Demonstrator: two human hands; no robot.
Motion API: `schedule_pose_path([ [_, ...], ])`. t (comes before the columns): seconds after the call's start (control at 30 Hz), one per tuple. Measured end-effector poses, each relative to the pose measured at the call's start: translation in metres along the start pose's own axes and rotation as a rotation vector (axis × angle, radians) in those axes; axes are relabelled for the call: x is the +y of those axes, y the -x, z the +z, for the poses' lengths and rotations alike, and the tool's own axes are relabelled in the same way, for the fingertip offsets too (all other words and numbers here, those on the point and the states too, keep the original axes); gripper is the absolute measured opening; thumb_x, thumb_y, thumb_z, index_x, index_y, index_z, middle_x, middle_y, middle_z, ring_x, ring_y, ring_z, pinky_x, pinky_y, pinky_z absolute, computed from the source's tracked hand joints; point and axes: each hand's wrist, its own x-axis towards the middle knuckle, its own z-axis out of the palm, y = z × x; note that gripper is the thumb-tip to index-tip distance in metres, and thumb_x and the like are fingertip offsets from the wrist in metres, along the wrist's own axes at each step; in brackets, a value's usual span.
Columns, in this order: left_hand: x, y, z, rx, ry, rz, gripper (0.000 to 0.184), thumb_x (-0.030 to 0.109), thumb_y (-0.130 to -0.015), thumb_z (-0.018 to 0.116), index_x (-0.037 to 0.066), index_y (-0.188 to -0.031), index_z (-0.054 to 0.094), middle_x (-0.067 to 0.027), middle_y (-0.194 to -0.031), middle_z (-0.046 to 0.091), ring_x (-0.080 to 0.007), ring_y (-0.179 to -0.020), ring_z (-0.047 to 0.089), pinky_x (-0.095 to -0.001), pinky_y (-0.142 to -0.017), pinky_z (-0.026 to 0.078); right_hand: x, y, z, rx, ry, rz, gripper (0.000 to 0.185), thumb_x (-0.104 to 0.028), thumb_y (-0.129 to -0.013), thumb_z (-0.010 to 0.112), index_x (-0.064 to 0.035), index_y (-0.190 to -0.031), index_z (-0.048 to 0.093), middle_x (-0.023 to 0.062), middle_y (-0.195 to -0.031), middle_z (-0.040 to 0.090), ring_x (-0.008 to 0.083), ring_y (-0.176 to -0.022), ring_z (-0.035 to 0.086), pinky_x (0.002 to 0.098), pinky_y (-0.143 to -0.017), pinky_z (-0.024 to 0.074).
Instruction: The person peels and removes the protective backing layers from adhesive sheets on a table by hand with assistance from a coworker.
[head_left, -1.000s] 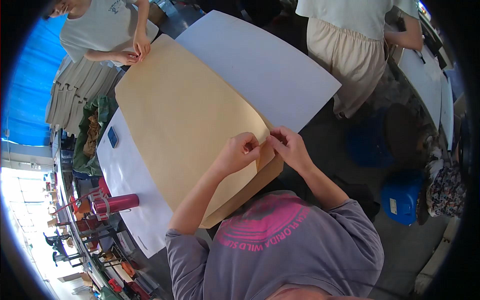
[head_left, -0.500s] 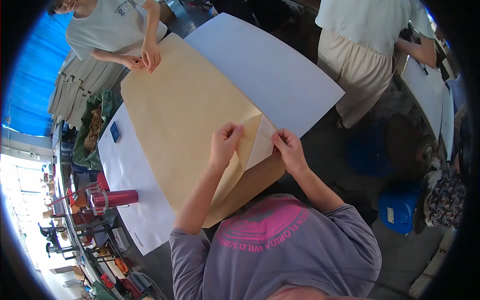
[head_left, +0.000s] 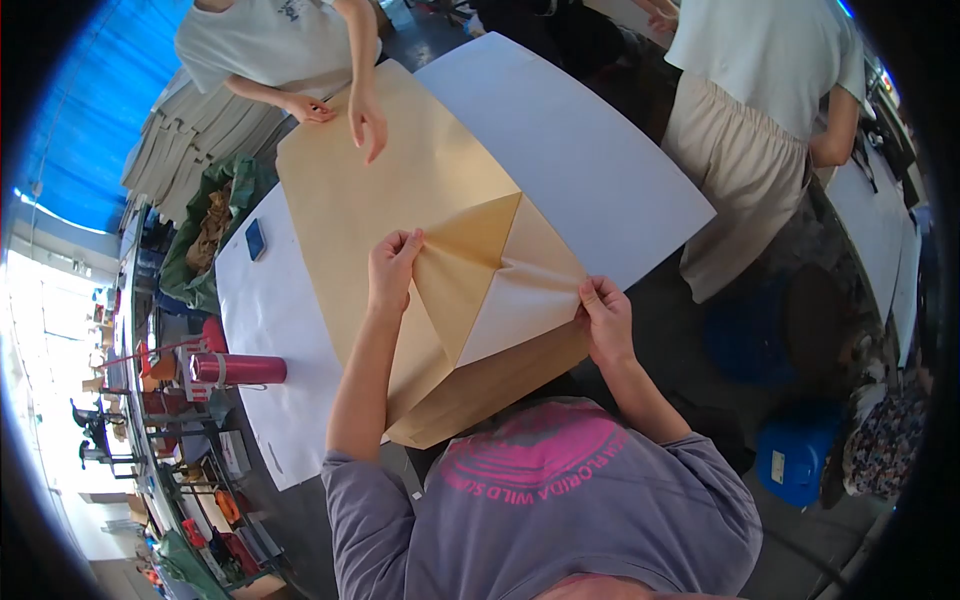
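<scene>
A large brown paper sheet or bag [head_left: 350,215] lies over the white table, its near end pulled up into a pointed, diamond-like fold. My left hand [head_left: 392,272] pinches the fold's left edge between thumb and fingers. On the right, my right hand [head_left: 606,318] grips the outer edge of the pale inner face [head_left: 530,290]. Between my hands the paper stretches open, with a crease running down its middle. The near end of the brown paper hangs over the table's edge by my shirt.
Across the table a co-worker's hands [head_left: 366,128] are at the paper's far end. A phone [head_left: 256,240] and a pink bottle [head_left: 238,369] are on the white tabletop [head_left: 600,165] at left. Another person [head_left: 745,130] stands at right, near a blue container [head_left: 800,455].
My hands have moved apart, left hand leftward and right hand slightly right and down, spreading the fold wider. One co-worker's hand has lifted from the other and reaches forward over the paper.
</scene>
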Motion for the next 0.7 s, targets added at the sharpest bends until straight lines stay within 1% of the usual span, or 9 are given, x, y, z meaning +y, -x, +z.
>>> schedule_pose_path([
  [0.17,0.013,-0.016,-0.025,-0.025,-0.091,0.001,0.024,0.022,-0.087,0.065,0.003,-0.074,0.060,0.0030,-0.064,0.051,-0.0054,-0.053,0.041,-0.0213,-0.048,0.033,-0.009,0.000,0.002,-0.022,-0.001,-0.008,0.019,-0.022,-0.091,0.059,-0.0034,-0.091,0.056,-0.0003,-0.074,0.057,0.0067,-0.062,0.051,0.0201,-0.059,0.0413],
  [0.33,0.023,-0.008,-0.021,-0.022,-0.060,-0.056,0.035,0.034,-0.092,0.057,0.005,-0.073,0.060,0.0026,-0.062,0.050,-0.0050,-0.051,0.043,-0.0223,-0.046,0.037,-0.024,-0.002,0.005,-0.052,0.138,-0.039,0.020,-0.023,-0.092,0.059,-0.0037,-0.091,0.056,-0.0005,-0.076,0.057,0.0061,-0.063,0.049,0.0198,-0.058,0.0401],
  [0.37,0.023,-0.003,-0.018,-0.024,-0.061,-0.058,0.037,0.036,-0.093,0.055,0.005,-0.073,0.060,0.0028,-0.061,0.049,-0.0049,-0.050,0.043,-0.0225,-0.046,0.038,-0.025,-0.002,0.008,-0.050,0.099,-0.031,0.019,-0.022,-0.092,0.058,-0.0039,-0.091,0.056,-0.0006,-0.075,0.057,0.0060,-0.063,0.051,0.0198,-0.059,0.0415],
  [0.4,0.017,0.001,-0.018,-0.042,-0.045,-0.103,0.042,0.043,-0.094,0.049,0.002,-0.093,0.056,0.0017,-0.064,0.049,-0.0055,-0.053,0.045,-0.0228,-0.047,0.039,-0.027,-0.001,0.012,-0.047,0.061,-0.023,0.018,-0.022,-0.093,0.057,-0.0041,-0.092,0.056,-0.0007,-0.075,0.057,0.0059,-0.064,0.052,0.0198,-0.059,0.0428],
  [0.43,0.024,0.013,-0.011,-0.020,-0.046,-0.101,0.041,0.042,-0.094,0.050,0.001,-0.100,0.052,0.0011,-0.067,0.049,-0.0062,-0.055,0.046,-0.0224,-0.049,0.039,-0.028,0.000,0.016,-0.042,0.023,-0.016,0.017,-0.021,-0.093,0.057,-0.0042,-0.093,0.056,-0.0008,-0.075,0.058,0.0057,-0.064,0.054,0.0199,-0.060,0.0442],
  [0.5,0.043,0.048,0.007,0.026,-0.046,-0.103,0.047,0.040,-0.093,0.051,0.000,-0.115,0.042,-0.0001,-0.072,0.049,-0.0074,-0.060,0.048,-0.0217,-0.052,0.040,-0.033,0.008,0.028,-0.048,-0.006,0.020,0.017,-0.022,-0.094,0.055,-0.0047,-0.094,0.056,-0.0009,-0.075,0.058,0.0056,-0.065,0.055,0.0202,-0.060,0.0454],
  [0.57,0.020,0.074,0.004,-0.107,-0.169,0.054,0.062,0.039,-0.088,0.060,0.000,-0.124,0.029,-0.0049,-0.085,0.050,-0.0117,-0.072,0.050,-0.0248,-0.062,0.042,-0.035,0.013,0.034,-0.066,0.005,0.049,0.018,-0.023,-0.095,0.053,-0.0054,-0.093,0.056,-0.0013,-0.075,0.058,0.0051,-0.064,0.054,0.0204,-0.060,0.0456],
  [0.63,0.008,0.118,0.013,-0.104,-0.454,0.202,0.067,0.036,-0.079,0.071,-0.001,-0.120,0.033,-0.0078,-0.091,0.048,-0.0161,-0.080,0.051,-0.0299,-0.072,0.043,-0.034,0.016,0.036,-0.098,0.053,0.072,0.019,-0.025,-0.096,0.052,-0.0061,-0.092,0.056,-0.0022,-0.074,0.056,0.0043,-0.061,0.052,0.0204,-0.057,0.0450],
  [0.7,0.016,0.152,0.031,-0.132,-0.578,0.186,0.067,0.035,-0.073,0.076,0.001,-0.117,0.038,-0.0117,-0.098,0.047,-0.0214,-0.085,0.052,-0.0352,-0.078,0.043,-0.036,0.019,0.042,-0.137,0.089,0.059,0.021,-0.026,-0.096,0.051,-0.0066,-0.089,0.055,-0.0034,-0.072,0.054,0.0032,-0.057,0.048,0.0201,-0.055,0.0431],
])
